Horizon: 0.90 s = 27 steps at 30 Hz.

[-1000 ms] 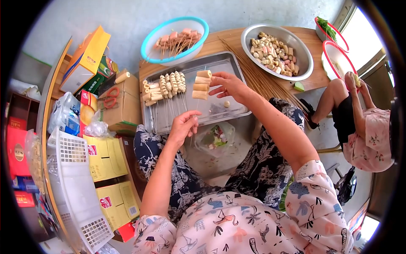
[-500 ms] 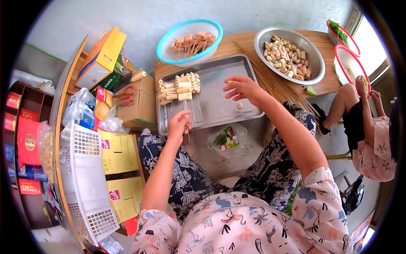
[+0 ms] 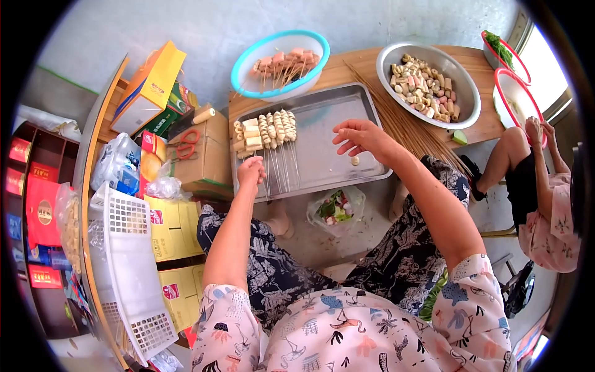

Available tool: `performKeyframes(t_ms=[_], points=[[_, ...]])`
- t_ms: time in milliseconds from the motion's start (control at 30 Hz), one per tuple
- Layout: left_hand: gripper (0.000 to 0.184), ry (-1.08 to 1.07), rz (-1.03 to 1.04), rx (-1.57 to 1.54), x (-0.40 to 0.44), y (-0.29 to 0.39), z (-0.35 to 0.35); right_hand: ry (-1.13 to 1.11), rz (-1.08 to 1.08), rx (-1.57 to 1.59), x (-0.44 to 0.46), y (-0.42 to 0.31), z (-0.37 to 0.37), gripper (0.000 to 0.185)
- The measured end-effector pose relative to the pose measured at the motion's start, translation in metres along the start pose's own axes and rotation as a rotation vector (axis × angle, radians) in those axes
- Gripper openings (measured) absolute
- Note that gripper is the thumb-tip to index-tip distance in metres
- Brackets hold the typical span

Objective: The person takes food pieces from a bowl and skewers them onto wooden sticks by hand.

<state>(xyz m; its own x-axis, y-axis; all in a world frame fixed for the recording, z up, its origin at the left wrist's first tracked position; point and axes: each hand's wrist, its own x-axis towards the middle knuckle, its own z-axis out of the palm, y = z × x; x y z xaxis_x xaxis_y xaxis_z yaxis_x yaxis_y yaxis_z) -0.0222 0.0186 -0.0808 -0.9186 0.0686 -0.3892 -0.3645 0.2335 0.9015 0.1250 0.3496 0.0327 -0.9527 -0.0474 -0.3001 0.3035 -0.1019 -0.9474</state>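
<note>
My left hand is closed at the lower end of a skewer threaded with pale blocks. That skewer rests at the left of a metal tray, against other skewers. Several skewers of coiled pale pieces lie side by side to its right, sticks toward me. Over the tray's right part hovers my right hand, fingers loosely spread and holding nothing. A small pale piece lies on the tray beneath it.
Behind the tray stands a blue-rimmed basin of pink skewers. Bare sticks lie right of the tray, near a steel bowl of cut pieces. Scissors rest on a carton. Another person's hands work at the far right.
My left hand has moved left and slightly up, bringing the block skewer leftward off the coiled ones. The coiled skewers now show in full. My right hand has shifted little.
</note>
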Motion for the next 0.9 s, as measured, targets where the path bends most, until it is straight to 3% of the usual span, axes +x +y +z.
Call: performKeyframes(t_ms=[300, 367, 467, 533, 667, 900], points=[[0.027, 0.045, 0.012, 0.157, -0.011, 0.019, 0.002, -0.037, -0.006, -0.063, 0.01, 0.005, 0.004, 0.029], [0.03, 0.074, 0.127, 0.31, -0.016, 0.032, -0.005, -0.034, -0.014, -0.093, 0.014, 0.005, 0.003, 0.029], [0.026, -0.014, 0.22, 0.322, -0.021, 0.059, -0.019, 0.085, -0.036, -0.138, 0.004, 0.0, -0.012, 0.029], [0.026, -0.083, 0.265, 0.301, -0.03, 0.075, -0.023, 0.137, -0.207, -0.15, -0.012, -0.014, -0.031, 0.028], [0.024, -0.138, 0.361, 0.27, -0.063, 0.093, -0.02, 0.345, -0.314, -0.086, -0.071, -0.032, -0.079, 0.026], [0.023, -0.255, 0.37, 0.225, -0.066, 0.082, 0.018, 0.72, -0.113, -0.241, -0.154, 0.061, -0.16, 0.021]])
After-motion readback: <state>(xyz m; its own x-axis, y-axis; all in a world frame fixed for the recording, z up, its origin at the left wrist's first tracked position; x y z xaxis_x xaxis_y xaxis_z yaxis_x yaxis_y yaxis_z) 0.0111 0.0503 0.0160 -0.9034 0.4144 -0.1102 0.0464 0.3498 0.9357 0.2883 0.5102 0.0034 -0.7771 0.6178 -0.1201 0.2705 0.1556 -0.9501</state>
